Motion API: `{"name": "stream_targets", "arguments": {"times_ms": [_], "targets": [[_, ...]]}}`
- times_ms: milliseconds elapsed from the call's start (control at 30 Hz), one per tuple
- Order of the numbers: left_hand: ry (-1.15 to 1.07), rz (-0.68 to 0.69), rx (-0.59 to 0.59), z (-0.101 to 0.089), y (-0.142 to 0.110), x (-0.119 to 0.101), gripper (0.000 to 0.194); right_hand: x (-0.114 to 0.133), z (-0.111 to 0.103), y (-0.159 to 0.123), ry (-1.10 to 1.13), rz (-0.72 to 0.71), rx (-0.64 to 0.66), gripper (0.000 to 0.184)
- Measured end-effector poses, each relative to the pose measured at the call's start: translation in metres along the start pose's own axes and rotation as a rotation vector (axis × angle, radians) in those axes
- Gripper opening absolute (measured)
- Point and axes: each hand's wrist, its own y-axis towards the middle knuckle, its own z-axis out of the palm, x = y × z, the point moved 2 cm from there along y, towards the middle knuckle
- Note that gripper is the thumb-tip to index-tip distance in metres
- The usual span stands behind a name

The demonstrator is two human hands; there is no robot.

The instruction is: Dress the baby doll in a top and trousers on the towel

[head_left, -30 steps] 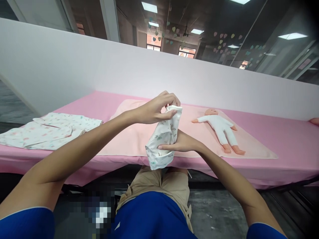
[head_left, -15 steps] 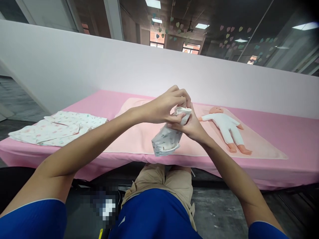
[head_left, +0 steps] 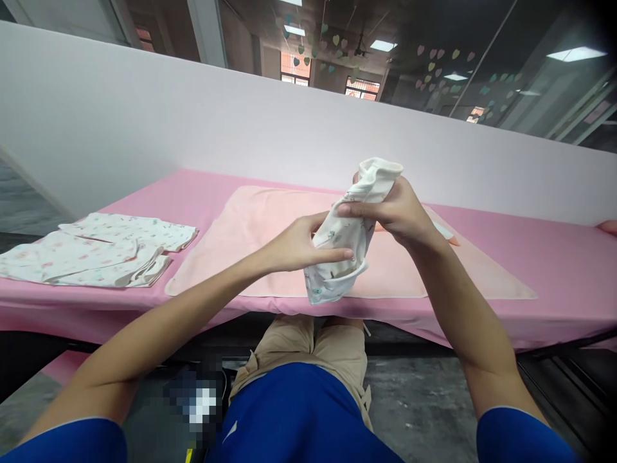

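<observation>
A small folded baby garment [head_left: 337, 241], white with a tiny print and a plain white band at the top, is held up over the near middle of the bed. My left hand [head_left: 308, 247] grips its lower part, thumb across the front and fingers hidden behind. Higher up, my right hand [head_left: 390, 209] pinches the cloth from the right, thumb in front. Behind my right forearm lies a baby doll in white, mostly hidden; a bit of its sleeve [head_left: 442, 230] and one hand show.
A peach blanket [head_left: 260, 218] covers the middle of the pink sheet [head_left: 544, 251]. Folded printed baby clothes [head_left: 96, 254] lie at the left. A white partition [head_left: 270, 135] with glass above stands behind. Something skin-coloured [head_left: 608, 227] shows at the right edge, too little to identify.
My hands have moved apart along the garment: the right one up and to the right, the left one lower. The garment is more stretched out and upright. My right forearm now covers most of the doll.
</observation>
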Motion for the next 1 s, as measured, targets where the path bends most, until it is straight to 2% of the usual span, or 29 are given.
{"name": "stream_targets", "arguments": {"times_ms": [100, 200, 333, 400, 567, 667, 833, 933, 1000], "targets": [[-0.162, -0.006, 0.116, 0.012, -0.010, 0.020, 0.052, -0.005, 0.000, 0.002, -0.018, -0.026, -0.019, 0.050], [-0.308, 0.021, 0.225, 0.020, -0.017, 0.031, 0.064, -0.006, 0.000, 0.005, -0.053, -0.022, -0.035, 0.051], [-0.306, 0.012, 0.083, 0.020, -0.025, 0.030, 0.090, -0.002, 0.003, 0.009, -0.098, -0.036, -0.084, 0.053], [-0.252, 0.003, -0.004, 0.016, -0.027, 0.027, 0.095, -0.001, 0.005, 0.011, -0.125, -0.055, -0.115, 0.055], [-0.186, -0.112, -0.161, 0.012, -0.027, 0.032, 0.070, -0.008, 0.013, 0.014, -0.150, -0.062, -0.160, 0.061], [-0.219, -0.174, -0.201, 0.014, -0.025, 0.041, 0.057, -0.014, 0.018, 0.015, -0.148, -0.050, -0.150, 0.064], [-0.226, -0.186, -0.244, 0.011, -0.021, 0.055, 0.058, -0.023, 0.020, 0.020, -0.152, -0.069, -0.156, 0.060], [-0.187, -0.151, -0.273, 0.007, -0.020, 0.059, 0.057, -0.029, 0.018, 0.022, -0.162, -0.069, -0.170, 0.059], [-0.098, -0.081, -0.342, 0.004, -0.022, 0.057, 0.059, -0.033, 0.016, 0.023, -0.169, -0.061, -0.183, 0.060]]}}
